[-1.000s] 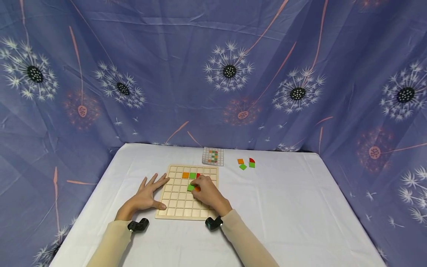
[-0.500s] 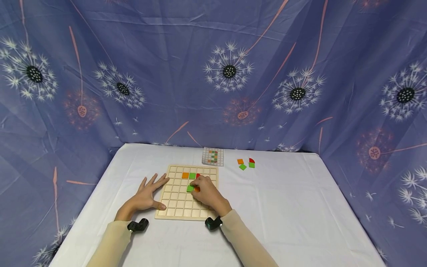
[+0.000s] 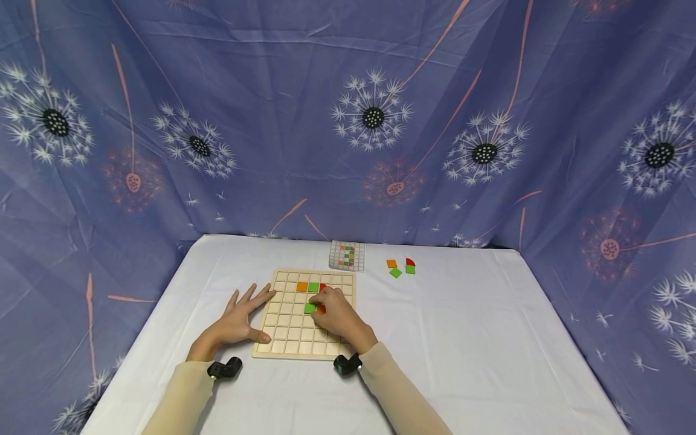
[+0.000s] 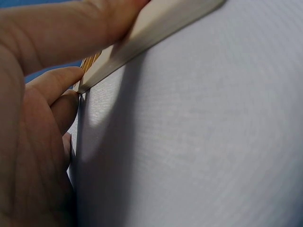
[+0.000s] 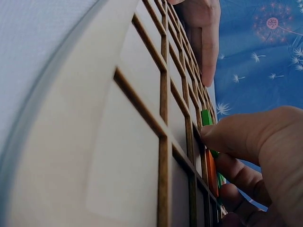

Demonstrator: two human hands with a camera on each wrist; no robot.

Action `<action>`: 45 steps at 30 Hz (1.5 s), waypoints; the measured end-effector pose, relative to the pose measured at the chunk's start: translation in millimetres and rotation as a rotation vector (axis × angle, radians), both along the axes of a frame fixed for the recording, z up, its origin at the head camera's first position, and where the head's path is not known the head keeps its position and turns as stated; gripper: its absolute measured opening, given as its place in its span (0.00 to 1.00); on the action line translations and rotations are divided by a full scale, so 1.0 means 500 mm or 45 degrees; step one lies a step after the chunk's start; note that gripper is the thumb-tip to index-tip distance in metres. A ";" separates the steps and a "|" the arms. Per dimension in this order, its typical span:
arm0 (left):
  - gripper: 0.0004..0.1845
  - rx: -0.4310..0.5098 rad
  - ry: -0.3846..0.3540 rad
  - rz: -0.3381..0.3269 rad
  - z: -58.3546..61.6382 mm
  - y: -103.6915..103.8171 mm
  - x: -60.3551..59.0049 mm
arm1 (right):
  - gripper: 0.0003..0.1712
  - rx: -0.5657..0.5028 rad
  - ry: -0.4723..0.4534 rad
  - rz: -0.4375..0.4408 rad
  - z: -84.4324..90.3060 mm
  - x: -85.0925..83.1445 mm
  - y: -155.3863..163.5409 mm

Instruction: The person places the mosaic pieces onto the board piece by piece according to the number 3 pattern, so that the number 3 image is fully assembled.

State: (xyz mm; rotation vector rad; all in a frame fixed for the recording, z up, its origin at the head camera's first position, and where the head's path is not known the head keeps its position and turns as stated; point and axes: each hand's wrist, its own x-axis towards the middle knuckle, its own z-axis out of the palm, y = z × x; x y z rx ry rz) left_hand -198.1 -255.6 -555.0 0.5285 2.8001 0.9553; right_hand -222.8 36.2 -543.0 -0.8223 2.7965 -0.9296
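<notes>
My right hand [image 3: 338,311] pinches a green square tile [image 3: 309,308] between thumb and fingers, low over the wooden grid board [image 3: 292,333]. In the right wrist view, the green tile [image 5: 206,117] stands slightly proud of the grid, with the thumb against it. An orange tile [image 5: 211,174] lies beside it, partly covered by the fingers. One row farther back sit an orange square tile [image 3: 301,287], a green square tile [image 3: 313,287] and a red tile [image 3: 323,286], the last mostly hidden. My left hand [image 3: 237,321] is spread, its thumb and fingertips resting on the board's left edge.
Behind the board lies a card [image 3: 346,256] printed with a coloured grid pattern. To its right are loose tiles: an orange square [image 3: 391,264], green squares [image 3: 396,273] and a red quarter-circle [image 3: 410,262]. A white cloth [image 3: 489,338] covers the table, with a patterned curtain behind.
The green tile in the right hand has shifted slightly left and nearer the body, lining up more squarely with the grid. The left hand and the loose tiles stay put.
</notes>
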 end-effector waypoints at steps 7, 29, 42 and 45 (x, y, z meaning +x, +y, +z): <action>0.64 0.002 0.003 0.001 -0.001 -0.001 0.000 | 0.18 0.017 0.000 -0.002 0.000 0.000 -0.001; 0.64 0.010 -0.018 0.002 -0.001 -0.002 0.001 | 0.17 -0.001 0.005 0.044 -0.003 -0.005 0.000; 0.64 -0.003 0.006 -0.006 -0.005 -0.002 -0.002 | 0.17 -0.013 -0.001 0.052 0.002 -0.006 0.003; 0.64 -0.004 0.005 -0.007 -0.005 -0.003 -0.001 | 0.18 -0.029 0.001 0.037 0.004 -0.006 0.011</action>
